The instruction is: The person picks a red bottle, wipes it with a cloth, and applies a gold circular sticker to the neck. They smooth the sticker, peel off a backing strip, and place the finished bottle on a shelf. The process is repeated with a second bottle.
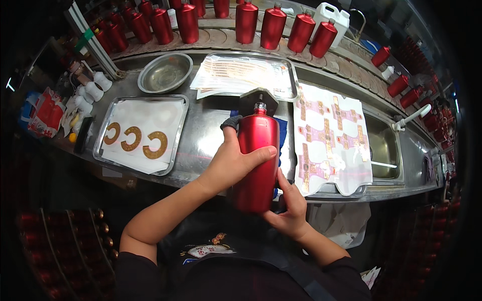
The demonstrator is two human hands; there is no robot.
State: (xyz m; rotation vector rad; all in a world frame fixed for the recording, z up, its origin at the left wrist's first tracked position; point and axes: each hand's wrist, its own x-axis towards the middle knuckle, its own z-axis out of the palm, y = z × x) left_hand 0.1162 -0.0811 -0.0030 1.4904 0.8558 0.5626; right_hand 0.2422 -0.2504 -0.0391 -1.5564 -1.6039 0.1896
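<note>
A shiny red bottle (255, 175) with a clear, uncapped neck is held upright before my chest. My left hand (236, 159) wraps round its left side, thumb across the front and dark covers on some fingers. Low on the right side, my right hand (291, 203) grips the bottle near its base. Just behind the neck is a dark angular block (270, 102). Some blue cloth (283, 133) shows behind the bottle. To the left, a metal tray (182, 120) carries three gold C-shaped labels (154, 145) on white sheets.
Sheets of pink-and-gold labels (331, 128) lie right, beside a sink (386, 155) with a white tap (412, 118). Behind are a steel bowl (165, 73), a tray of label strips (236, 70), and a curved conveyor (221, 37) bearing red bottles (273, 26). A white jug (331, 20) stands farther back.
</note>
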